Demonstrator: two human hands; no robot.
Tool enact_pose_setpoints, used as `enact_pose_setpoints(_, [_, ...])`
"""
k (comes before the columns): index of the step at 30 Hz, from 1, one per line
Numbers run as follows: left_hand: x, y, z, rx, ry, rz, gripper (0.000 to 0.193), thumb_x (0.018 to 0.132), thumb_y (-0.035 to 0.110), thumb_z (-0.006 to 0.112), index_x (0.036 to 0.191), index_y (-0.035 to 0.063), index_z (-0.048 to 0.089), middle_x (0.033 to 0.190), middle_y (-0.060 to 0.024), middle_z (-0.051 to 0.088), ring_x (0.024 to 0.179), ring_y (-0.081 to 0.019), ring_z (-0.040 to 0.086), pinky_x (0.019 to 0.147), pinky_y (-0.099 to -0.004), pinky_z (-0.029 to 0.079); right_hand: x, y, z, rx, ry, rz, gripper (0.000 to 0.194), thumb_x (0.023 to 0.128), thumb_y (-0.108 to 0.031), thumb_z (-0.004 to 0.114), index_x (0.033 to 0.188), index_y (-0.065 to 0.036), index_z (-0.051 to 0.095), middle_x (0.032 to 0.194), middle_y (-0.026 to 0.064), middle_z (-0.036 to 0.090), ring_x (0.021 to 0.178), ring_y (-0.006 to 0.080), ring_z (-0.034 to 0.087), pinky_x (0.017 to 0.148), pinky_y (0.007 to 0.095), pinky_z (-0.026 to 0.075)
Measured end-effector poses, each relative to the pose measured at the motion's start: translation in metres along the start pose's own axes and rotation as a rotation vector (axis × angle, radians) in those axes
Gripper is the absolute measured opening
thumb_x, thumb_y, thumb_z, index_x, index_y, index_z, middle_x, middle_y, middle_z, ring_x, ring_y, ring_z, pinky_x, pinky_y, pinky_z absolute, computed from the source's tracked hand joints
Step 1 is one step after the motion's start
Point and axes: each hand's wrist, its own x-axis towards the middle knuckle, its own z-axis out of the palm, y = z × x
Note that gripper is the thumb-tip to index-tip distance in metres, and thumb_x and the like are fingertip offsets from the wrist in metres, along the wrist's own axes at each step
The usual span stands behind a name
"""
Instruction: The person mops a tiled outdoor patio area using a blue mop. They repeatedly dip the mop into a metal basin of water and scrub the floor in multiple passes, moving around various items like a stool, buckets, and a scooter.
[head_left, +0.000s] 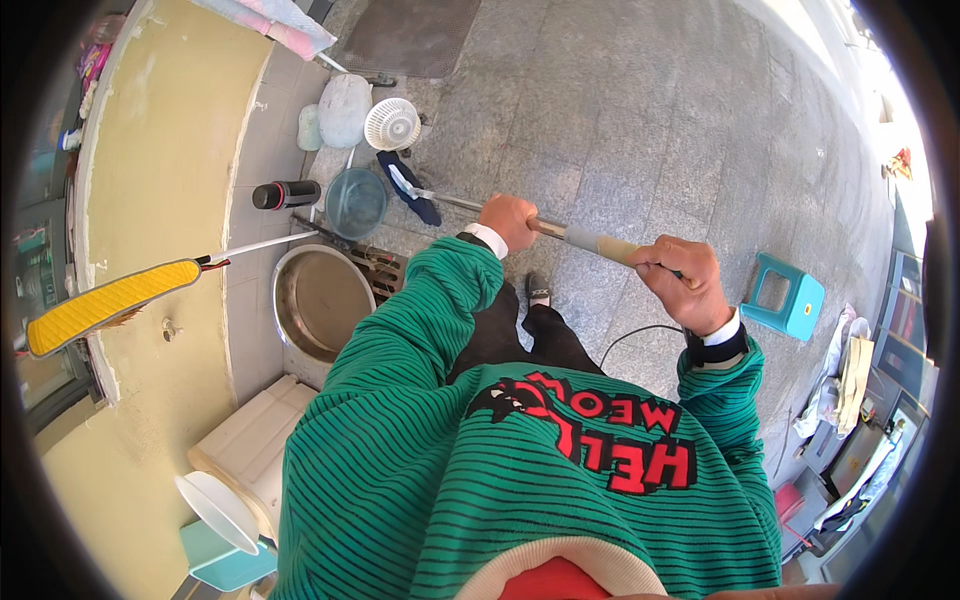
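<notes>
My left hand (510, 223) is closed around the metal part of a long pole (585, 238). Farther up, at its pale yellow end, my right hand (679, 281) grips the same pole. It slants away to the left, down to the tiled floor. At its far end lies a flat mop head with a dark blue and white cloth (407, 187), beside a blue-grey plastic basin (356, 203). How the cloth is fixed on cannot be made out. Both sleeves are green with dark stripes, and a black band circles my right wrist.
A large metal basin (283, 300) stands left, near a slotted drain grate (381, 268). Along the wall are a black flask (286, 195), a white plastic basket (392, 124) and a yellow pad on a white pole (112, 306). A turquoise stool (784, 296) stands right; a thin black cable (637, 332) crosses the floor.
</notes>
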Motion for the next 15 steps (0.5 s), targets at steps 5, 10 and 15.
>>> enact_pose_setpoints(5, [0.005, -0.015, -0.009, -0.045, -0.016, -0.055, 0.01, 0.068, 0.026, 0.065, 0.07, 0.0159, 0.067, 0.069, -0.0103, 0.065, 0.072, -0.0336, 0.063, 0.074, -0.0448, 0.046, 0.019, 0.008, 0.016, 0.02, 0.056, 0.003, 0.011, 0.077, -0.002, 0.062, 0.087, -0.002, 0.069, 0.065, 0.0115, 0.059, 0.056, 0.023, 0.058, 0.051, 0.0322, 0.043])
enact_pose_setpoints(10, [0.005, -0.034, -0.009, 0.07, -0.099, -0.008, 0.009, 0.068, 0.025, 0.066, 0.069, 0.016, 0.067, 0.073, -0.0094, 0.066, 0.075, -0.0321, 0.063, 0.075, -0.0443, 0.046, 0.011, 0.015, 0.049, -0.012, 0.089, 0.016, 0.011, 0.077, -0.002, 0.064, 0.087, -0.003, 0.068, 0.066, 0.0116, 0.059, 0.056, 0.0239, 0.057, 0.05, 0.0319, 0.043])
enact_pose_setpoints(15, [0.014, -0.021, 0.002, 0.158, -0.165, 0.054, 0.008, 0.071, 0.024, 0.064, 0.072, 0.0165, 0.067, 0.074, -0.0089, 0.066, 0.078, -0.0316, 0.064, 0.081, -0.0433, 0.044, -0.011, 0.011, 0.044, -0.017, 0.16, 0.077, 0.014, 0.077, 0.002, 0.063, 0.088, -0.002, 0.069, 0.064, 0.0095, 0.056, 0.054, 0.0203, 0.054, 0.049, 0.0305, 0.04])
